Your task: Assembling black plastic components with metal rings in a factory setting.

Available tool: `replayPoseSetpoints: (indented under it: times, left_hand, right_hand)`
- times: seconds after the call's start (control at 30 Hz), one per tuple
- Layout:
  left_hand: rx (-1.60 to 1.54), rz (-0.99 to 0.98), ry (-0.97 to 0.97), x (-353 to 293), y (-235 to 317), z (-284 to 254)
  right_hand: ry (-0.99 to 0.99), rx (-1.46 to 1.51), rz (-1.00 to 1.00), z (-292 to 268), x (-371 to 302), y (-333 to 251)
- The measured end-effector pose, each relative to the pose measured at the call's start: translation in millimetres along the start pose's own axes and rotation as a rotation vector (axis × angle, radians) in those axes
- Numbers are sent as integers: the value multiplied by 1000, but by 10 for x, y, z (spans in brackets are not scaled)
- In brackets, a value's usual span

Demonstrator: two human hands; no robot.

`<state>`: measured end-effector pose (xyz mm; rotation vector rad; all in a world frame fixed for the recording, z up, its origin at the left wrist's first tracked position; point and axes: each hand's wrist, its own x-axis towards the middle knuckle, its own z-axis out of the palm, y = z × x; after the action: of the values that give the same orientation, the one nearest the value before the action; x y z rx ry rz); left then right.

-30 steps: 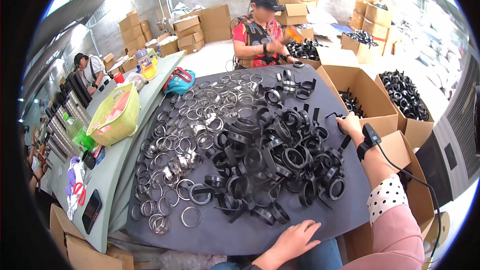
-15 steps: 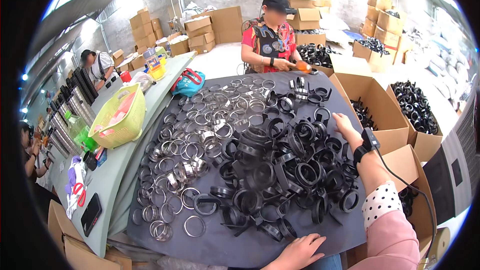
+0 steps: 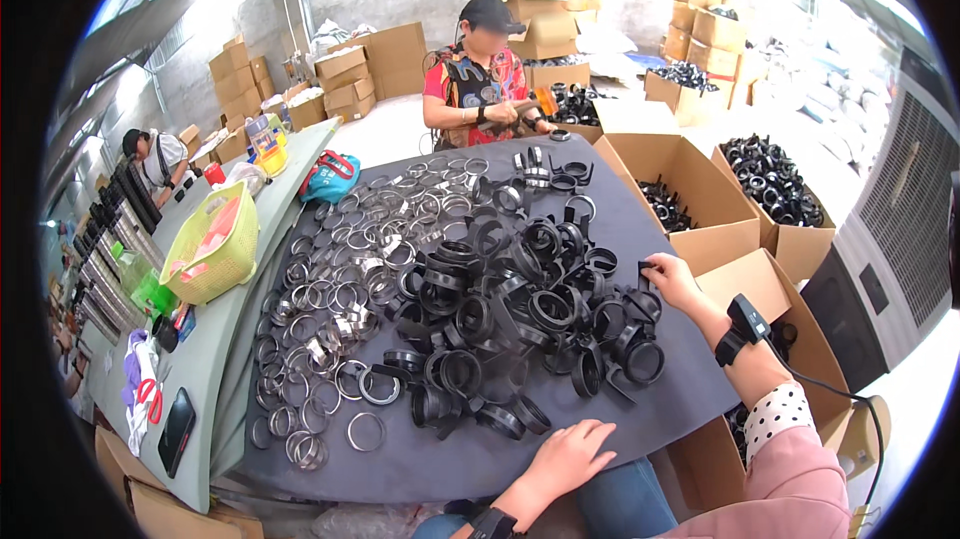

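Black plastic rings with straight tabs lie heaped over the middle and right of the grey-covered table. At the right edge of this heap, the fingertips of my right hand pinch the upright tab of a black ring. The lower part of that ring merges with the others. My left hand rests by the table's near edge, fingers stretched out and holding nothing. Loose shiny metal rings spread across the table's left side, some overlapping.
Cardboard boxes with black rings stand along the table's right side, beside a grey slatted machine. Across the table a person handles parts. On the left bench are a green basket, phone and red-handled scissors.
My right hand has closed on a black ring's tab. My left hand and forearm show more at the near edge. The whole view has shifted, and the person opposite has moved both hands.
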<state>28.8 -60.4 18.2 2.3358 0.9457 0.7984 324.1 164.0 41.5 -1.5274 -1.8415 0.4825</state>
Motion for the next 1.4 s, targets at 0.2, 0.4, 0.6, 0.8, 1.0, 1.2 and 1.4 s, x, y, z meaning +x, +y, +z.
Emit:
replayPoseSetpoints:
  times: [0.2, 0.4, 0.6, 0.8, 1.0, 1.2, 1.4]
  left_hand:
    - [28, -20, 50, -108, 38, -85]
    - [50, -79, 35, -214, 21, -132]
    - [-504, -379, -66, -215, 124, -311]
    - [-1432, -352, 138, -259, -79, -301]
    - [-1469, -251, 202, -265, 28, -614]
    - [-1065, -293, 607, -503, -70, -733]
    - [-508, -654, 239, -707, 93, -1082]
  right_hand:
    - [270, -182, -469, -207, -451, -650]
    - [426, -251, -674, -232, -685, -1088]
    - [227, -434, -973, -161, -1068, -1378]
    - [-44, -416, -1435, 114, -1600, -1930]
    - [-193, -332, -1585, 416, -1779, -2070]
    - [-255, -165, -1548, 448, -1567, -2447]
    - [-130, -23, -1151, 941, -736, -3023]
